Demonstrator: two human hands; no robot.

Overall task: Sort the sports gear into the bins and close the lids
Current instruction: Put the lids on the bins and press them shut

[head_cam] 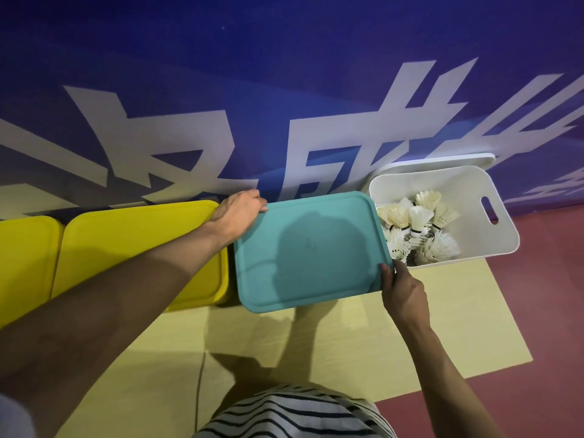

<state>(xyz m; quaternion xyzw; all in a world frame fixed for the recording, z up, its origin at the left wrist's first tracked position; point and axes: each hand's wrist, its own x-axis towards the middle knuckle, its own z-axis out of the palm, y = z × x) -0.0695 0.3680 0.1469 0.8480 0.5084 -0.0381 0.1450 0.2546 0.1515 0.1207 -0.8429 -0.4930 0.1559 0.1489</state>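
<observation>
Both hands point(240, 213) grip the teal lid point(311, 251) at opposite corners.

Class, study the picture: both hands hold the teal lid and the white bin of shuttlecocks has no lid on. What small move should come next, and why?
Probably press the teal lid down flat and let go. The left hand grips its far corner and the right hand its near corner, and it sits slightly askew. After that, the white bin of shuttlecocks is open, with a white lid behind it.

Smooth matt plastic teal lid point(311, 251); feathered shuttlecocks point(420, 229).
</observation>
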